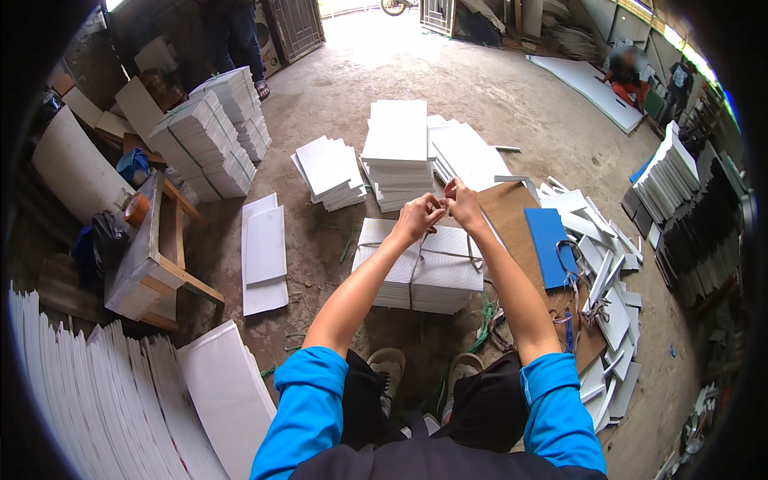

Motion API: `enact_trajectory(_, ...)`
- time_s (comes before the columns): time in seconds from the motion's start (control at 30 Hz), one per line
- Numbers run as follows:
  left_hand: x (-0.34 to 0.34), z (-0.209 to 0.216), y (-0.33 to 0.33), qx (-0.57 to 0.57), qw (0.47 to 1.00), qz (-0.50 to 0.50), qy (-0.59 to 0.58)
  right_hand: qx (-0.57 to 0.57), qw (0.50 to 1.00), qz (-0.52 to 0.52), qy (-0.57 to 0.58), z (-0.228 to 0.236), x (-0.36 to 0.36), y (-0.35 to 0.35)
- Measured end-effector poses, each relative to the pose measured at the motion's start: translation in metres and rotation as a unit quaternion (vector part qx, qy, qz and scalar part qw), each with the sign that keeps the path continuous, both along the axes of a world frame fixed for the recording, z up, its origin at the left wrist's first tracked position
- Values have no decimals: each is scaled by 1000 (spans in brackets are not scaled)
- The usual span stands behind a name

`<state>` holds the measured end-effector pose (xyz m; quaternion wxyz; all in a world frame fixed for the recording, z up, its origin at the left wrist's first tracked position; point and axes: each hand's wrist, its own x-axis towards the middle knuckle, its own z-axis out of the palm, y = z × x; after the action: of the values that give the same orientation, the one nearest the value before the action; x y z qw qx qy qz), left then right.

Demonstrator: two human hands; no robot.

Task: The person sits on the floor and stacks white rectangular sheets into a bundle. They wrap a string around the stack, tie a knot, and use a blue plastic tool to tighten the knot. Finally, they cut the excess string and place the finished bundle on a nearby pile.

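Observation:
Before my feet sits a stack of white sheets, with a dark cord wrapped round it both ways. Just over its far edge, my left hand and my right hand are close together. The fingers of both are pinched on the cord, whose exact path between them is too small to make out. Behind the hands stands a taller pile of white sheets, and a lower, uneven pile lies to its left.
A blue board lies on a brown board, beside a heap of white offcuts. Tied stacks and a wooden bench stand left. White panels fill the near left. A person crouches far right; another stands far left.

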<state>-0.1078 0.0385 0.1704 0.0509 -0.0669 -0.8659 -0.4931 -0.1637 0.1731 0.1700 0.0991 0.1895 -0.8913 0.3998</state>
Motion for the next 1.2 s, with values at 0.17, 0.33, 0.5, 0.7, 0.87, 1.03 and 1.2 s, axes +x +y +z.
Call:
enact_trajectory(0.17, 1, -2, -10, -57, 996, 14, 67, 66, 997, -2, -48, 1, 1, 1)
enact_trajectory(0.33, 5, -2, -4, -146, 982, 55, 109, 157, 985, 71, -28, -7, 0, 8)
enact_trajectory(0.5, 4, -13, -4, -145, 978, 84, 125, 184, 968, 133, -109, -11, 2, 5)
enact_trajectory(0.7, -7, -33, -6, -124, 983, 56, 127, 21, 964, 156, -215, -6, -5, 13)
enact_trajectory(0.87, -11, -39, -5, -90, 990, 33, 103, -156, 879, 214, -397, -4, 2, 19)
enact_trajectory(1.03, -7, -34, -8, -116, 986, 4, 123, -203, 869, 204, -402, -5, 3, 22)
enact_trajectory(1.2, -11, -18, -27, -26, 993, 22, 115, -110, 916, 182, -341, 4, 5, 24)
